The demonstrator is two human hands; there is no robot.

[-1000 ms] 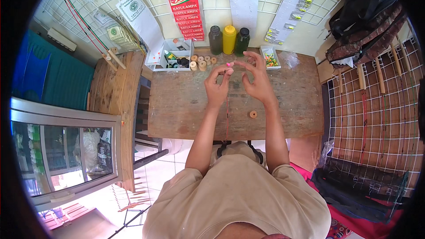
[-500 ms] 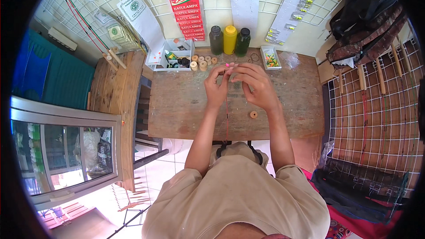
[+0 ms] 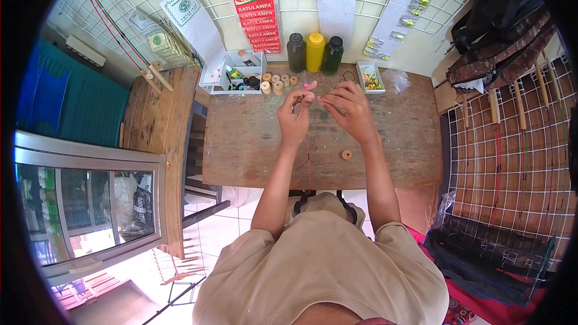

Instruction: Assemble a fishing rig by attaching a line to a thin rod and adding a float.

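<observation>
over the table: hands at a pink bead

above the wooden table (image 3: 253, 144), the left hand (image 3: 295, 117) pinched a small pink bead (image 3: 312, 85); the right hand (image 3: 349, 111) pinched thin line beside it. behind, a white organizer box (image 3: 236, 72) held small bottles, and a small tray (image 3: 369, 77) held coloured bits.

bright, even daylight with soft, faint shadows; focus is sharp at the centre, straight lines bow outward, and a black fisheye rim frames everything.
</observation>
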